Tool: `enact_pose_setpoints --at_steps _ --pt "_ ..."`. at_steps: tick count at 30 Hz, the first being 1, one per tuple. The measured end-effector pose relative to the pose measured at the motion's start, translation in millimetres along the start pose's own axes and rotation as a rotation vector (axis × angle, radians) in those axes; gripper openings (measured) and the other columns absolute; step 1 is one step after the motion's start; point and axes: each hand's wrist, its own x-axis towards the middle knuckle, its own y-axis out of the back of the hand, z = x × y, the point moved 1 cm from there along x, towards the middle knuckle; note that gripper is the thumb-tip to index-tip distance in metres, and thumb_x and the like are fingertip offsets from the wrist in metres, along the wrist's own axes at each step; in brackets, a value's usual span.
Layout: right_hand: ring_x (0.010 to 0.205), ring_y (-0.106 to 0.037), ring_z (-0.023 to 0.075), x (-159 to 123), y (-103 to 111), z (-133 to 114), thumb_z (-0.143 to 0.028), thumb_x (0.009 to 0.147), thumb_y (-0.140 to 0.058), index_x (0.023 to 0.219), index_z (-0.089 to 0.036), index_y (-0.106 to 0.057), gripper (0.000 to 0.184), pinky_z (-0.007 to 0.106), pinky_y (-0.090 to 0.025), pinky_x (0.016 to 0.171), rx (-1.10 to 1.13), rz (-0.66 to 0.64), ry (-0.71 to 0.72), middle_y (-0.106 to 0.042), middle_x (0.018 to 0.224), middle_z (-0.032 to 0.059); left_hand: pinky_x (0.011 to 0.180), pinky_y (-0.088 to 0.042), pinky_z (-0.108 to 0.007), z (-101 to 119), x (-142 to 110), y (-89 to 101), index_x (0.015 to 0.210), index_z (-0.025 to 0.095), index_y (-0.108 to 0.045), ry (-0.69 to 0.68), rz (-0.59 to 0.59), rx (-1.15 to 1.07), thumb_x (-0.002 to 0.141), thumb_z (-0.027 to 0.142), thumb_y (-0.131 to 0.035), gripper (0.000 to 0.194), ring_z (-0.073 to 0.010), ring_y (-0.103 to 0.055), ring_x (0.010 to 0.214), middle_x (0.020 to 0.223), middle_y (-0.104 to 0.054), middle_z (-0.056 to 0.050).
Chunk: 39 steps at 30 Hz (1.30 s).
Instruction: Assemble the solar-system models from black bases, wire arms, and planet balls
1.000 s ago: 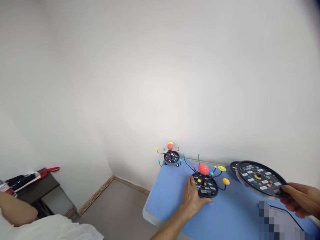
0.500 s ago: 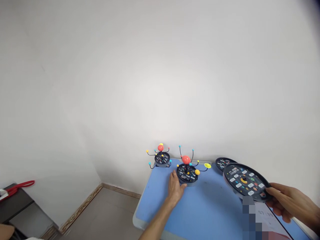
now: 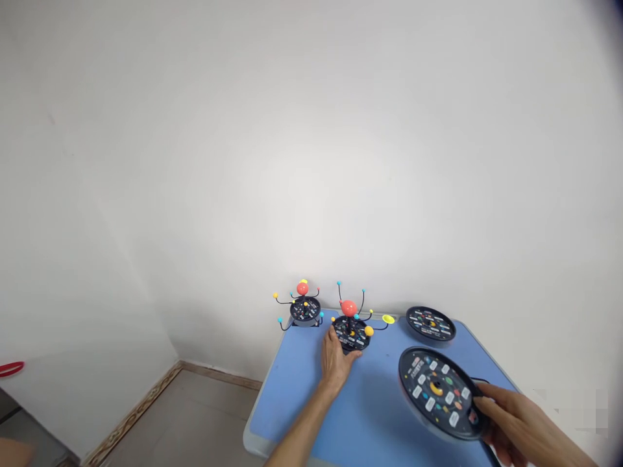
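My left hand (image 3: 335, 360) is curled round the near left side of the base of a solar system model (image 3: 349, 309), which stands on the table. It has a red ball at its centre and coloured balls on thin bent arms. My right hand (image 3: 511, 415) grips the right rim of a round black base (image 3: 440, 394), printed with small labels and a yellow ring at its middle. This base is held tilted above the table, without balls or arms. Another such base (image 3: 431, 324) lies flat at the back right.
A second solar system model (image 3: 305, 309) stands at the table's back left corner. The blue table (image 3: 296, 389) meets a pale wall (image 3: 311, 162). A dark edge shows under my right hand. At the far left hangs a red strap (image 3: 10, 369).
My right hand has brought the round base left and lower, so the flat base behind it is fully uncovered. The view has turned slightly right. My left hand stays at the model.
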Motion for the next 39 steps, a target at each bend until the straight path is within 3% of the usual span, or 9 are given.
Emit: enact_pose_setpoints --at_steps 3,9,13,20,25,39 --pt "0.031 -0.057 0.0152 -5.3 -21.1 3.5 -0.049 0.071 -0.041 0.070 -0.024 -0.048 0.026 0.023 -0.039 0.030 0.001 -0.181 0.016 -0.059 0.047 0.0005 0.115 -0.027 -0.032 -5.5 6.8 5.3 0.146 0.003 -0.032 -0.008 -0.020 -0.040 0.070 0.021 -0.075 0.089 -0.0289 -0.037 0.142 0.152 -0.042 -0.022" --pt "0.031 -0.057 0.0131 -3.3 -64.4 2.0 -0.034 0.077 -0.035 0.068 -0.022 -0.045 0.018 0.019 -0.034 0.027 -0.026 -0.264 0.004 -0.055 0.044 -0.0019 0.116 -0.027 -0.032 -14.3 17.8 14.4 0.145 0.004 -0.033 -0.046 -0.045 -0.113 0.069 0.018 -0.073 0.088 -0.0278 -0.036 0.142 0.153 -0.039 -0.022" --pt "0.030 -0.056 0.0137 -5.2 -82.4 -10.6 -0.029 0.076 -0.039 0.068 -0.023 -0.045 0.012 0.019 -0.034 0.027 -0.004 -0.273 -0.001 -0.054 0.043 -0.0035 0.117 -0.027 -0.034 -17.4 18.5 14.8 0.145 0.009 -0.035 -0.067 -0.029 -0.149 0.068 0.017 -0.073 0.086 -0.0302 -0.036 0.142 0.154 -0.041 -0.018" --pt "0.031 -0.055 0.0130 -0.8 -106.6 -18.1 -0.020 0.080 -0.034 0.068 -0.023 -0.043 0.016 0.020 -0.034 0.029 -0.031 -0.252 0.025 -0.052 0.043 -0.0048 0.117 -0.027 -0.037 -23.9 18.7 10.8 0.142 0.007 -0.039 -0.059 -0.015 -0.169 0.069 0.017 -0.071 0.080 -0.0313 -0.036 0.143 0.152 -0.042 -0.020" --pt "0.029 -0.053 0.0124 4.8 -121.2 -15.3 -0.017 0.085 -0.032 0.069 -0.024 -0.041 0.020 0.019 -0.032 0.029 -0.035 -0.241 0.039 -0.051 0.040 -0.0059 0.117 -0.028 -0.041 -27.4 18.6 9.4 0.142 0.014 -0.040 -0.066 0.008 -0.180 0.068 0.019 -0.071 0.080 -0.0302 -0.038 0.142 0.153 -0.044 -0.015" --pt "0.029 -0.054 0.0121 8.5 -135.8 -20.6 -0.015 0.082 -0.034 0.067 -0.023 -0.043 0.019 0.019 -0.033 0.028 0.031 -0.194 0.026 -0.051 0.042 -0.0071 0.119 -0.025 -0.040 -33.3 16.4 8.1 0.142 0.008 -0.039 -0.072 0.011 -0.163 0.071 0.025 -0.068 0.079 -0.0301 -0.032 0.145 0.155 -0.039 -0.021"
